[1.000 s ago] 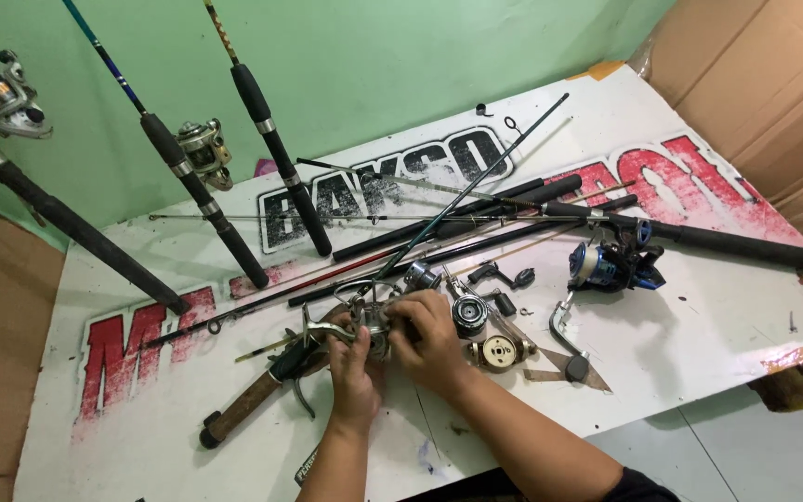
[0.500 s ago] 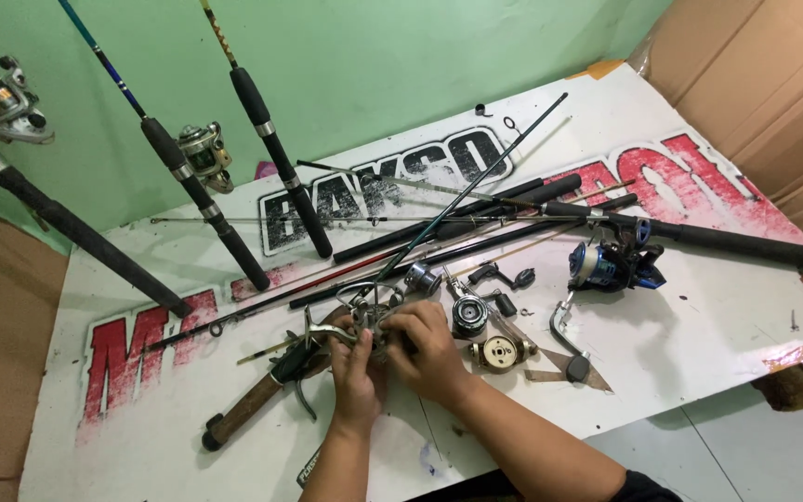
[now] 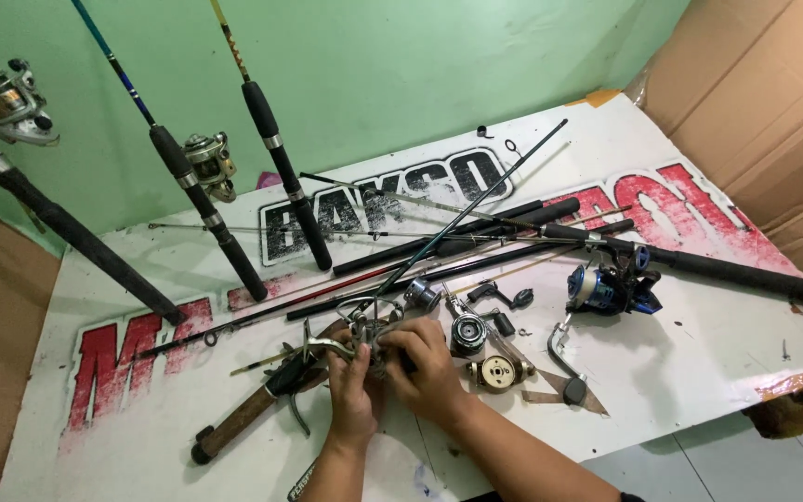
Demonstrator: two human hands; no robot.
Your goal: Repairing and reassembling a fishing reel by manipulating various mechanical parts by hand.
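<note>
— Though it fills nearly the whole view, what is that white sheet the work lies on?
— A printed banner point(image 3: 717, 372), white with big red and black block letters, laid flat. Behind it rises a green wall point(image 3: 401, 65); brown cardboard point(image 3: 764, 121) leans at the right, cut off by the frame edge.

— And the long things?
— Three fishing rods lean on the wall: a black one point(image 3: 67, 228) at far left with a silver reel point(image 3: 2, 98), a blue-tipped one point(image 3: 202, 209) carrying a small bronze reel point(image 3: 211, 163), and a yellow-tipped one point(image 3: 285, 181). More dark rod sections point(image 3: 476, 237) lie crossed on the banner. One rod with a blue spinning reel point(image 3: 606, 288) runs off to the right.

— The hands?
— Both are low in the middle. The left hand point(image 3: 355, 395) and right hand point(image 3: 429, 367) are pressed together around a grey metal reel mechanism point(image 3: 364, 339), fingers pinching it from both sides — most of it is hidden under them. It sits just above the banner, beside a cork-handled rod butt point(image 3: 243, 418).

— Smaller bits?
— A round spool point(image 3: 467, 333), a brass-coloured gear housing point(image 3: 499, 372) and a crank handle point(image 3: 564, 358), just right of the hands.
</note>
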